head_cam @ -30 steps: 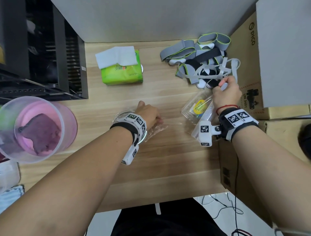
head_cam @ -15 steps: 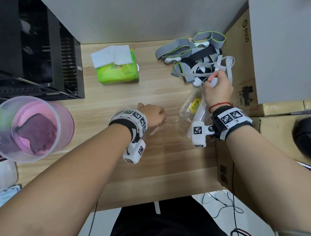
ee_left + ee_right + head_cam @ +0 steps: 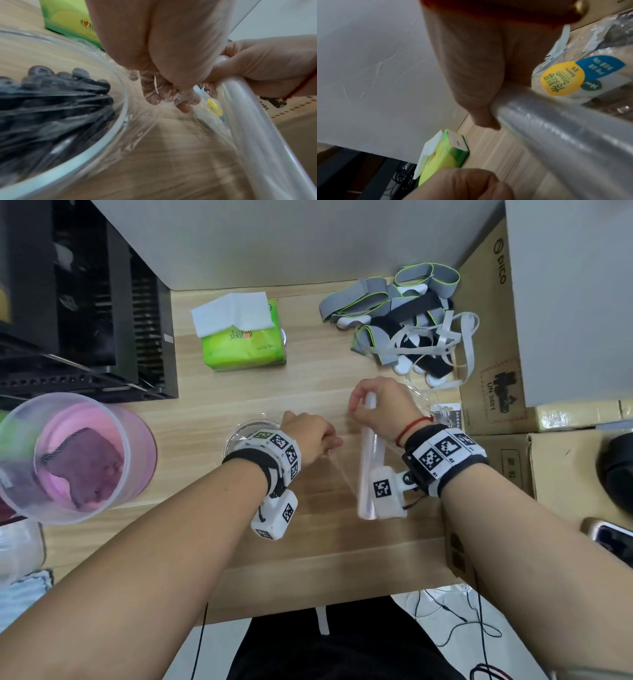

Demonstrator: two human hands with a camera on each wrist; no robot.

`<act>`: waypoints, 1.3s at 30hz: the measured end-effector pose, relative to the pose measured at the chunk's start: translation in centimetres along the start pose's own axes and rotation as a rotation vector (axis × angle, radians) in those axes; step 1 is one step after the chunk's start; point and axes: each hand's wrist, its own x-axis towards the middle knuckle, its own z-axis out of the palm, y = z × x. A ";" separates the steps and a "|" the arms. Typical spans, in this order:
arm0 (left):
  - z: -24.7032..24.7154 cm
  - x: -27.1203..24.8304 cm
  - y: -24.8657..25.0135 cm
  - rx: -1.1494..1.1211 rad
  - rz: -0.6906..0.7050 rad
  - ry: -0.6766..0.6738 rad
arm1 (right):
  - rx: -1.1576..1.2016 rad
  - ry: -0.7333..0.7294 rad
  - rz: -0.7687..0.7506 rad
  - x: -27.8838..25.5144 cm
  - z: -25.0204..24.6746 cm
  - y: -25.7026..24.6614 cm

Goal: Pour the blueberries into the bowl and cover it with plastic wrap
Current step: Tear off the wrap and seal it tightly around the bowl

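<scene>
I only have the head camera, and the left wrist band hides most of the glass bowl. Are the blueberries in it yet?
Observer: Yes. The left wrist view shows the blueberries piled inside the bowl.
Operator: What is the left hand pinching?
Observer: The left hand pinches clear plastic wrap bunched in its fingertips, just past the bowl's rim.
Operator: And the tube in the right hand?
Observer: The right wrist view shows the right hand with its grip round the wrap roll.
Operator: Where did the berry box go?
Observer: The clear box, with a yellow and blue label, lies beside that hand.
</scene>
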 end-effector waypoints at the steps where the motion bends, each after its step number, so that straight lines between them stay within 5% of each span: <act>1: 0.2 -0.2 -0.2 0.024 0.000 -0.008 | -0.040 0.016 0.023 0.0 -0.1 0.1; 7: 0.8 -0.3 -0.7 0.044 -0.029 0.152 | -0.182 -0.036 0.048 -0.8 -1.2 0.6; 15: 0.5 -0.4 -1.3 0.035 -0.041 0.196 | -0.247 -0.149 0.034 -2.4 0.4 2.5; 23: -0.2 -1.0 -0.2 0.085 -0.021 0.119 | -0.031 0.049 -0.062 -1.8 1.1 2.4; 30: 0.4 -1.8 -0.9 0.064 -0.031 0.310 | -0.129 -0.218 -0.132 -0.5 4.1 1.1; 36: -2.0 -3.6 -3.2 -0.176 -0.120 0.485 | -0.181 0.022 -0.154 -0.7 5.2 -0.1; 39: -2.8 -5.1 -4.8 -0.223 -0.238 0.505 | -0.168 -0.013 -0.121 -0.7 5.3 -3.4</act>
